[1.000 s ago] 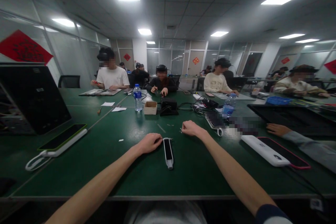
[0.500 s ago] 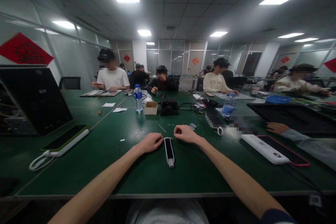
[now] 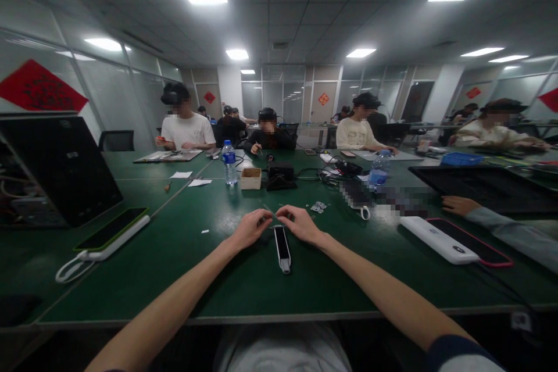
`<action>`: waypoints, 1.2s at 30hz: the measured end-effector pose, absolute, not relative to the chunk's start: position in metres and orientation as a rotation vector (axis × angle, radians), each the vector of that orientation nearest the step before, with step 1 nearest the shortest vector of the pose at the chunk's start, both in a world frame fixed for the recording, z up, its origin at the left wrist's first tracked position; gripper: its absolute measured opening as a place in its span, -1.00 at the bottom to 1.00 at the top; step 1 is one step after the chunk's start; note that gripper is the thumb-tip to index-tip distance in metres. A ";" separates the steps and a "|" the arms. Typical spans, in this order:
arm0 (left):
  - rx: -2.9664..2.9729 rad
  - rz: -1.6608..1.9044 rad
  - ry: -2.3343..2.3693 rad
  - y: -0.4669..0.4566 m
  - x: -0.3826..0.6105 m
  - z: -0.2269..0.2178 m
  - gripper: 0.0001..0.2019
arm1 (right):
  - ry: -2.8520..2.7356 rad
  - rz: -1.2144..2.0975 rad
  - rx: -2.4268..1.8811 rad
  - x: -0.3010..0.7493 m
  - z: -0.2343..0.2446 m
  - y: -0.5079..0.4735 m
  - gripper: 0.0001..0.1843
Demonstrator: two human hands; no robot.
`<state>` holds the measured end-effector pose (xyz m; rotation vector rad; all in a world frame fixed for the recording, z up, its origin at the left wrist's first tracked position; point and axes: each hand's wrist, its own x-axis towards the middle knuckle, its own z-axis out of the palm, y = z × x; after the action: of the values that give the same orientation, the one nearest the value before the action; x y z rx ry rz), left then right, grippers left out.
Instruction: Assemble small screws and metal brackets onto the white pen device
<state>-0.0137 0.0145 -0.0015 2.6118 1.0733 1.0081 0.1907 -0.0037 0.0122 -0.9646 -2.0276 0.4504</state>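
A slim white pen-shaped device (image 3: pixel 282 249) with a long black screen lies on the green table just below my hands, apart from them. My left hand (image 3: pixel 250 228) is raised slightly beyond its top end, thumb and fingers pinched together. Facing it, my right hand (image 3: pixel 300 224) is pinched too, its fingertips close to those of the left. A thin clear strip (image 3: pixel 269 209) shows by the fingertips; whether it lies on the table or is held, I cannot tell. Beyond my right hand lie several small grey pieces (image 3: pixel 318 207).
A small open box (image 3: pixel 251 179), a water bottle (image 3: pixel 229 163) and a black device (image 3: pixel 281 175) stand ahead. Phones with white power banks (image 3: pixel 440 241) lie at both sides. A co-worker's sleeved arm (image 3: pixel 514 235) rests at right. A computer case (image 3: pixel 61 168) stands left.
My hands have moved closer together and slightly away from me, past the top of the white device. The right hand shifted left. The device stays in place.
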 end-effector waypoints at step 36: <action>2.462 0.589 1.020 0.025 -0.039 0.008 -0.84 | -2.524 0.172 -1.146 0.226 0.017 0.011 -0.84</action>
<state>-0.0393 0.0249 0.0084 2.4624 1.0202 0.5890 0.2263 0.0109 0.0173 -1.1463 -2.5239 0.1719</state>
